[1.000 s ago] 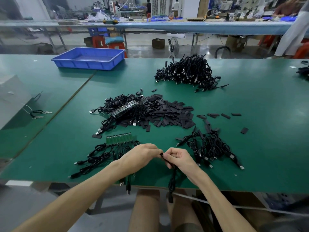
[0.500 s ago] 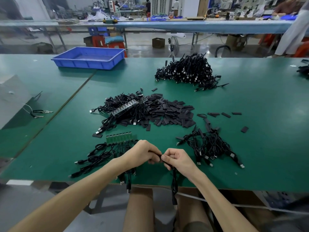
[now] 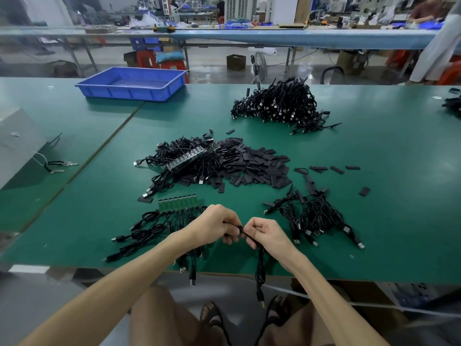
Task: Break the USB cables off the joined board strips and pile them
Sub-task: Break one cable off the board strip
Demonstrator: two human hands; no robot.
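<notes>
Pinching one black USB cable (image 3: 260,268) between them, the left hand (image 3: 216,227) and the right hand (image 3: 267,234) meet just above the near edge of the green table (image 3: 399,196). The right hand's thumb and forefinger close on the cable near its top end, and the rest of it hangs down past the table edge to a plug above the person's knees. The left hand's fingers are curled and nip the same dark end from the other side — whatever else sits in that palm is hidden. Under the left wrist a few more cables (image 3: 192,270) dangle off the edge. Just beyond the left hand lies a green board strip (image 3: 177,203) with its cables fanned out to the left. To the right of the hands sits a small loose pile of cables (image 3: 314,218). Farther back, in the middle, a heap of cables with another joined strip (image 3: 189,158) lies against a spread of flat black pieces (image 3: 257,166). A large pile (image 3: 279,106) sits at the far side, well apart from a blue tray (image 3: 132,83) on the left.
</notes>
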